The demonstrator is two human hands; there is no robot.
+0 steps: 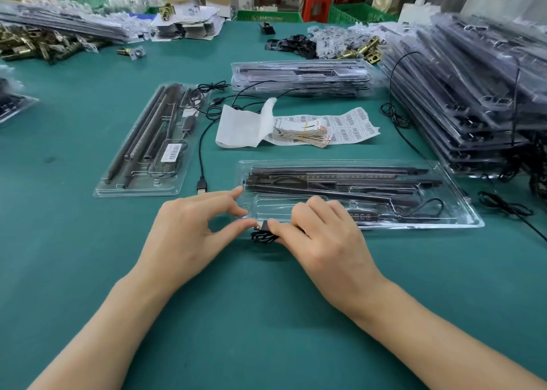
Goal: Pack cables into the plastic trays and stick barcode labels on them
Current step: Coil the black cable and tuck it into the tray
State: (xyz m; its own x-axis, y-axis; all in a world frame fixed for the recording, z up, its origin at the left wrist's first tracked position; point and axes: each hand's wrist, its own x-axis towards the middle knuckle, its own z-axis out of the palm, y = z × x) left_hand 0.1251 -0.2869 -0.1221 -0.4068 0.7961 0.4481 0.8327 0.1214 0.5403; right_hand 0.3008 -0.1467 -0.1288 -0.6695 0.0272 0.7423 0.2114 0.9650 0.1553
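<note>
On the green table (266, 315), hands (189, 226) (319, 235) pinch cable (262, 237) (at tray's (461, 222) near edge).

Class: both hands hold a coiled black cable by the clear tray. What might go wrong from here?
The coiled black cable, pinched between the left hand and right hand, may spring uncoiled before it sits in the clear plastic tray. The loose black USB lead beyond the left hand might snag.

Coiled cable (262, 236) at clear tray (461, 212) edge
</note>
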